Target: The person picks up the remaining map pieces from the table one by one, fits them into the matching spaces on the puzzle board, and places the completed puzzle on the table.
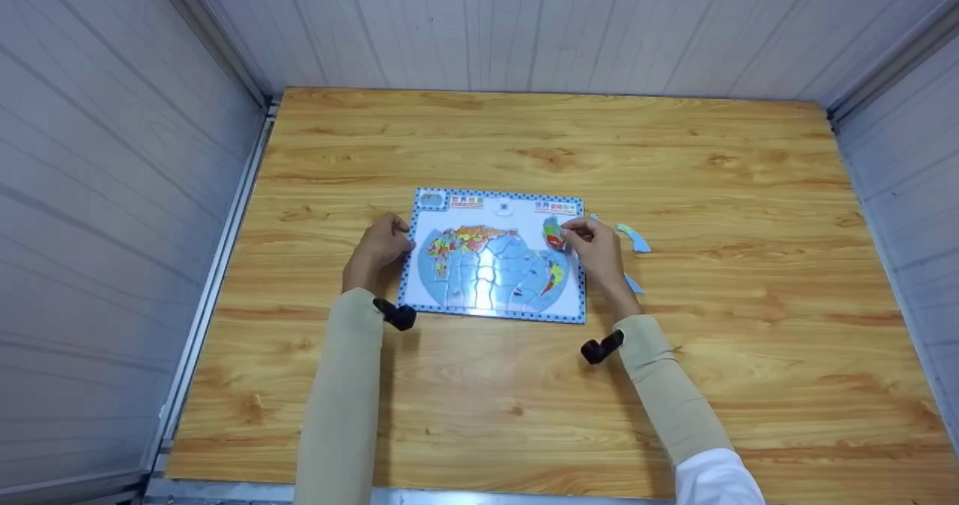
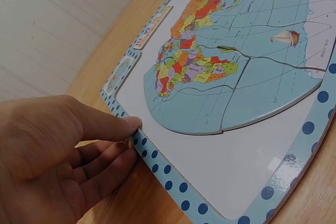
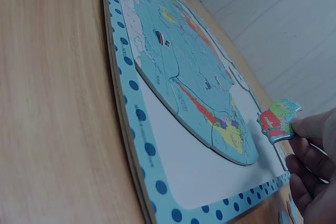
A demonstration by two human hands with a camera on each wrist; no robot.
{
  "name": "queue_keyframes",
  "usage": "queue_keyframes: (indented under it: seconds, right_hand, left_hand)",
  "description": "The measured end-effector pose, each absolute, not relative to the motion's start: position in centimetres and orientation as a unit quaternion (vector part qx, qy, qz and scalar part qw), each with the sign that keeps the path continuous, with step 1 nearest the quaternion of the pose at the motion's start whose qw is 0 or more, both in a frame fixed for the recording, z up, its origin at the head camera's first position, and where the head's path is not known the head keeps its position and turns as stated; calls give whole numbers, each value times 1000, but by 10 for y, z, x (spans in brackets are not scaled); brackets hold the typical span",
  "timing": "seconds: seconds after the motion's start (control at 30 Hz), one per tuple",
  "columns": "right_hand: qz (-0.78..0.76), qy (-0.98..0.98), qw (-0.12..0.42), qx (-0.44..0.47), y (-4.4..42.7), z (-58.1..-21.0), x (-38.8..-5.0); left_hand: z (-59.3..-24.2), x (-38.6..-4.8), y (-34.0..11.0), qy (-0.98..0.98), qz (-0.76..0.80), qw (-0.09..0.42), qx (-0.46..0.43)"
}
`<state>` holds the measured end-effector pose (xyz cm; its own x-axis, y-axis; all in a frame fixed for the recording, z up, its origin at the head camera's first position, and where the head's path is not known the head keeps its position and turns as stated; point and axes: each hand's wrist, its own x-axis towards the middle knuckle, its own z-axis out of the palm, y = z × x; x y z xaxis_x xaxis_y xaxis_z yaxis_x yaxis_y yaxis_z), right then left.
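Left hand (image 1: 382,243) gripping puzzle board (image 1: 524,224) by its edge, right hand (image 1: 597,252) pinching map piece (image 3: 276,120) above it, board between hands

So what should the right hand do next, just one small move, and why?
I'd probably lower the red-and-green piece onto the white area above the right end of the assembled map: the right hand pinches it lifted over that side of the board, bare white shows around it, and the left hand grips the opposite edge.
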<state>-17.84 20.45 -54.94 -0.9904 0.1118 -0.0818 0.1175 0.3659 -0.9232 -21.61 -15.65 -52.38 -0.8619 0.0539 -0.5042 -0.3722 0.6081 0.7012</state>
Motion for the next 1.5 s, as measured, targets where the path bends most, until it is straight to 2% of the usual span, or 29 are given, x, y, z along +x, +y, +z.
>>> queue_keyframes:
  seconds: [0.57,0.97,1.5]
  right_hand:
    - [-553,830,34,57,192,-551,-184]
    - [-532,847,16,20,184,-552,-189]
    - [-529,848,33,12,180,-550,-189]
  left_hand:
    - [-521,-216,-156,853,440,256,-110]
    - [-522,-216,-156,854,443,254,-98]
    - [-521,-217,-155,854,436,262,-108]
